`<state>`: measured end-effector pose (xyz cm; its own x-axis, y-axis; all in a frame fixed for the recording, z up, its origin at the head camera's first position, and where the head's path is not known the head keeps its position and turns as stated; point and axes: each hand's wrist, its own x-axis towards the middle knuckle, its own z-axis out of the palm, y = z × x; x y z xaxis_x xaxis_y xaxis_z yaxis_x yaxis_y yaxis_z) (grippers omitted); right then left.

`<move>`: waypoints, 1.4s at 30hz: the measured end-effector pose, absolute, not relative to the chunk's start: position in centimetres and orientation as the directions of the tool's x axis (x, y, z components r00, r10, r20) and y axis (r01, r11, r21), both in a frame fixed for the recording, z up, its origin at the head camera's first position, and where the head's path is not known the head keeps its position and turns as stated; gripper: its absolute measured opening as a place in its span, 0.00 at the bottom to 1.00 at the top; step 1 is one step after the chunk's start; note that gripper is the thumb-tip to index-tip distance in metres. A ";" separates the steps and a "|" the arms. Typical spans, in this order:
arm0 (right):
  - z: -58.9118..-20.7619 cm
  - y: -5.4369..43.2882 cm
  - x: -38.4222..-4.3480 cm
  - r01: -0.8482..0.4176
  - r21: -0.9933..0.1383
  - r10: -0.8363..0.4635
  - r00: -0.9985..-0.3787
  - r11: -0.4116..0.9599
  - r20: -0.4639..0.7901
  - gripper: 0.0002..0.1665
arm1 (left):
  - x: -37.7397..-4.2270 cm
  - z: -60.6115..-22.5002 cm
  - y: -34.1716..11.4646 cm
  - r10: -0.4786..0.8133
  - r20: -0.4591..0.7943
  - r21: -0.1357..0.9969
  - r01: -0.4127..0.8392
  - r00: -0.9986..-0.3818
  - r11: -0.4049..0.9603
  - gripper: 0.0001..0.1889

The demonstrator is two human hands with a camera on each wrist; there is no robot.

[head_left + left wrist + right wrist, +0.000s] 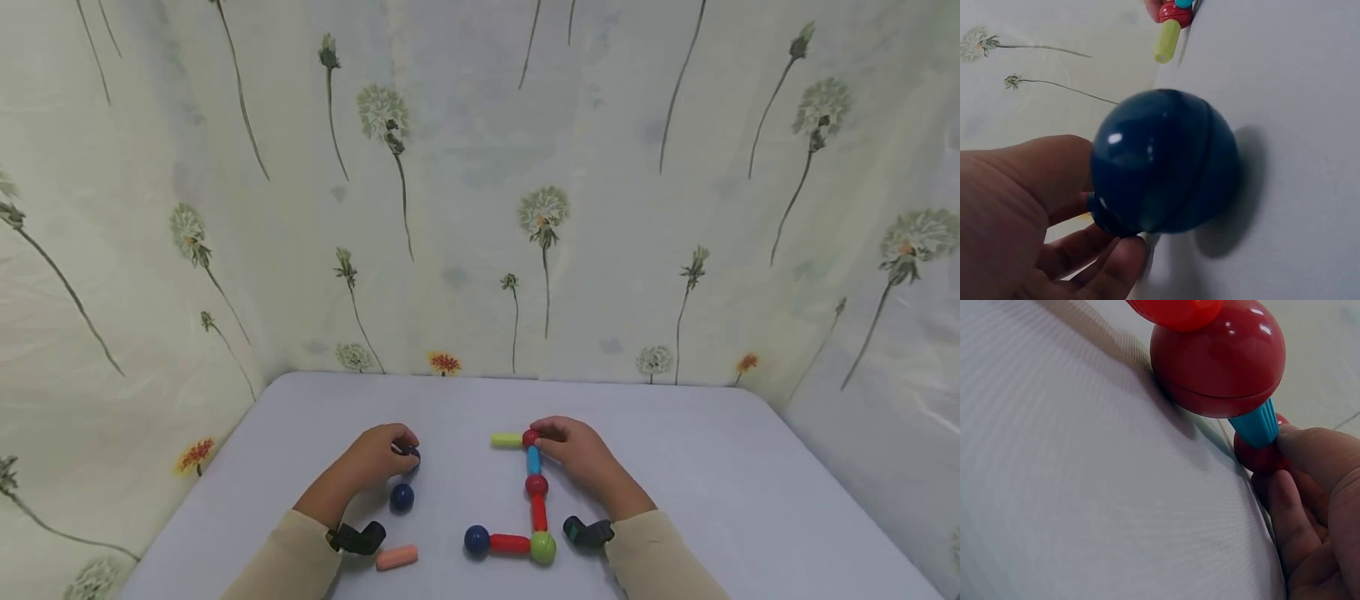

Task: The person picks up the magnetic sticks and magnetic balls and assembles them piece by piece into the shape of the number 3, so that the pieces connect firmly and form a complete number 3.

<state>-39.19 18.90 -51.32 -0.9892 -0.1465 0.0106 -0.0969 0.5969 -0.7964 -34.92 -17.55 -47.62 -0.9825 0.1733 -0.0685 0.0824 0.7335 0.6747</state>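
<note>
My left hand (378, 457) grips a dark blue ball (413, 457), largely covered by the fingers. A small whitish bit shows beside that ball; its kind I cannot tell. Nearer the wrist lies a second dark blue ball (402, 497), which looms large in the left wrist view and partly hides the gripped one. My right hand (577, 454) pinches the far red ball (531, 438) of a chain of balls and rods. From this ball a yellow-green rod (507, 440) points left, and a blue rod (533, 461) runs to another red ball (536, 486).
The chain continues through a red rod (539, 512) to a green ball (543, 547), then a second red rod (510, 544) and a dark blue ball (476, 541). A loose salmon-pink rod (397, 557) lies by the left wrist. Behind the white table (675, 433) hangs a flowered curtain (465, 167).
</note>
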 end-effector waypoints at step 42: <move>-51.2 19.1 -39.4 -0.094 -0.798 -0.147 -0.989 0.596 0.006 0.14 | -38.8 -46.5 -10.4 0.135 -0.147 0.625 0.014 -0.980 0.780 0.14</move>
<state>-39.36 19.11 -51.19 -0.9891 -0.1471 0.0064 -0.0938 0.5956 -0.7978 -38.79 -10.37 -46.51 -0.9799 0.1349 -0.1467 0.0138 0.7801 0.6254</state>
